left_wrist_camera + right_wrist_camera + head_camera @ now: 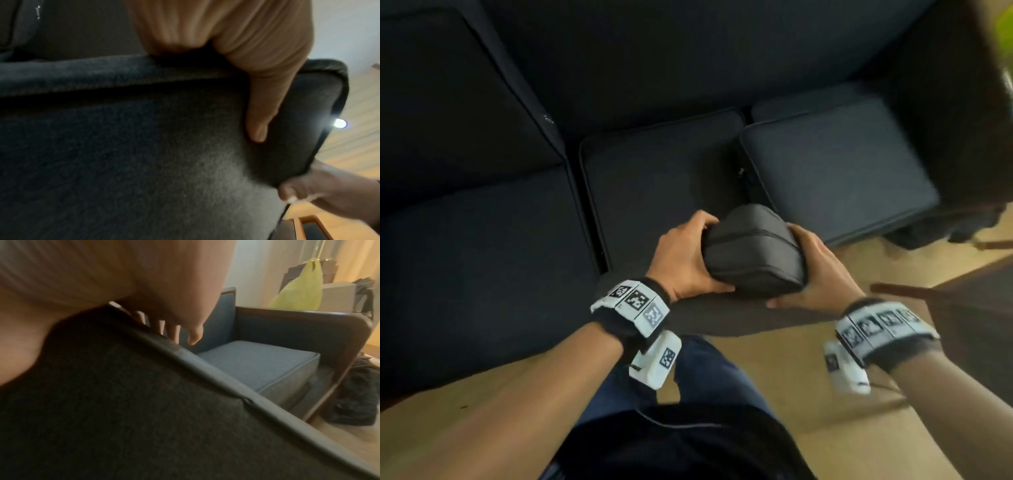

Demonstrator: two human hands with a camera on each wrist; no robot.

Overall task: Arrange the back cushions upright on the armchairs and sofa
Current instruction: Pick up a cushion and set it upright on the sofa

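Observation:
I hold a dark grey back cushion (753, 251) edge-up between both hands, in front of the dark sofa (661, 178). My left hand (688, 255) grips its left side, thumb low on the near face. My right hand (816, 270) grips its right side, fingers wrapped over the far face. In the left wrist view the thumb (259, 113) presses into the cushion (144, 162). In the right wrist view the fingers (195, 334) curl over the piped edge of the cushion (123, 402). The cushion's lower part is hidden behind my hands.
An armchair (320, 331) with a blue-grey seat cushion (835, 171) stands right of the sofa. Dark fabric (359, 394) lies on the wooden floor (774, 359) beside it. A yellow-green bag (300, 288) sits behind it. Dark wooden furniture (969, 298) is at my right.

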